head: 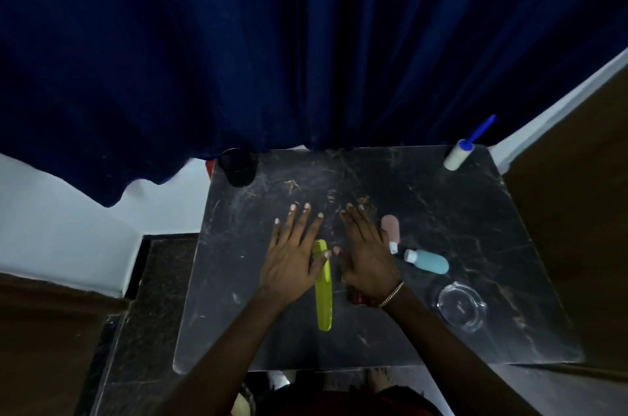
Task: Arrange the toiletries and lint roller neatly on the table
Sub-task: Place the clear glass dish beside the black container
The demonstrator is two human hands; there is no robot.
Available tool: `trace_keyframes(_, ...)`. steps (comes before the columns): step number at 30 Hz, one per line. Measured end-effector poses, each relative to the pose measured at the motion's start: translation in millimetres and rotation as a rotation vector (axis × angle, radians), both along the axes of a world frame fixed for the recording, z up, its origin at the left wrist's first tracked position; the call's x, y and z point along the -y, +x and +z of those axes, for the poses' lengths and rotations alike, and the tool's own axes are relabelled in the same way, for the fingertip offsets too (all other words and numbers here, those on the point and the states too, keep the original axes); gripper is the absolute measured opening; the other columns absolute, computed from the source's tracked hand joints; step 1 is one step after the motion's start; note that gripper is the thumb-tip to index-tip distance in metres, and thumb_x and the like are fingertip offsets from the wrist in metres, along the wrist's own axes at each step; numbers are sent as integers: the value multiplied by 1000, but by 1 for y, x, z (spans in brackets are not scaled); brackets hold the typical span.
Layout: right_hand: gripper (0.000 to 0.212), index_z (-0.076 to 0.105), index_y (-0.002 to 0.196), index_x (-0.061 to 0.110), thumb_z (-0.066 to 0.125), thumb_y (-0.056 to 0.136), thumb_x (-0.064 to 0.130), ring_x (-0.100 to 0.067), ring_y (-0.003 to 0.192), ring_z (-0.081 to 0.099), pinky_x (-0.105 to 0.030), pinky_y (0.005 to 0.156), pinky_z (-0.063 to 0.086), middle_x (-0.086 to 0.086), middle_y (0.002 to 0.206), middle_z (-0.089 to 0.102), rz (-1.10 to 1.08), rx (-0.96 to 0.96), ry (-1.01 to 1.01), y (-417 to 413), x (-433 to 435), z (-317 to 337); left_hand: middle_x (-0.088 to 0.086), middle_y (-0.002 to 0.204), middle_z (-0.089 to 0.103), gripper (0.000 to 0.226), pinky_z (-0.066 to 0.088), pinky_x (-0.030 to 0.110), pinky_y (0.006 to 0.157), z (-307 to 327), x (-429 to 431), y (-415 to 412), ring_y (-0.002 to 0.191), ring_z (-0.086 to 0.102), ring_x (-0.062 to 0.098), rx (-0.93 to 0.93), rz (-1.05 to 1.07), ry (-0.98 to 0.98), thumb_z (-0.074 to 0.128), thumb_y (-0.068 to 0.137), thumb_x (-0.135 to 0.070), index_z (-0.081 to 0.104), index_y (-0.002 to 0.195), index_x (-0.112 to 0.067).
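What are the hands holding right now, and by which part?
Nothing is held. Both hands lie flat and open on the table; the left hand partly covers the green comb, the right hand is beside it.

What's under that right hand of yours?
Under the right hand only a small dark red bit shows by the wrist, on the black table. The palm covers the rest, so I can't tell what it is.

The left hand covers part of the far end of the green comb. Under the right hand and wrist lies a small dark-and-red thing, mostly hidden and impossible to name. That hand also hides part of the pink bottle near its cap. The dark round object at the table's far left corner is too dim to identify.
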State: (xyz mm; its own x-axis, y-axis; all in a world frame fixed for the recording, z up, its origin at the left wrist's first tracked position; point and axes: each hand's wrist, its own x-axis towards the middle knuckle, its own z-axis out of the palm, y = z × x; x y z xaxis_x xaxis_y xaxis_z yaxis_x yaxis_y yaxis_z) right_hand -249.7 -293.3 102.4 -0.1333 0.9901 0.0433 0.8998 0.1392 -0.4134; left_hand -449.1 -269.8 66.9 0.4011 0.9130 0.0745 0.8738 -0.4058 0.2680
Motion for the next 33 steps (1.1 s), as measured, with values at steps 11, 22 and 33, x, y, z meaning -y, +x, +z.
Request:
trace_keyframes(11, 70, 31, 155, 16, 53, 94, 41, -19, 154, 20, -38, 110, 36, -1, 164, 27, -131, -7, 33, 130, 69, -8, -1, 176, 4, 69, 12, 52, 131, 1, 55, 142, 163, -8, 20, 17, -55, -39, 26, 106, -65, 16, 165, -30)
trace_keyframes(22, 59, 48, 143, 7, 66, 87, 15, -30, 127, 52, -40, 108, 46, -12, 144, 50, -374, -67, -118, 238, 119, -34, 3, 175, 11, 74, 25, 49, 129, -20, 103, 251, 162, 13, 26, 40, -89, -161, 37, 102, -57, 11, 165, -27)
trace_keyframes(33, 38, 62, 124, 7, 61, 89, 19, -30, 119, 60, -35, 99, 50, -14, 128, 63, -556, -191, -528, 271, 115, -59, 12, 148, 50, 59, 51, 45, 107, -35, 111, 317, 133, 55, 31, 130, 188, -651, 59, 102, -34, 38, 153, -15)
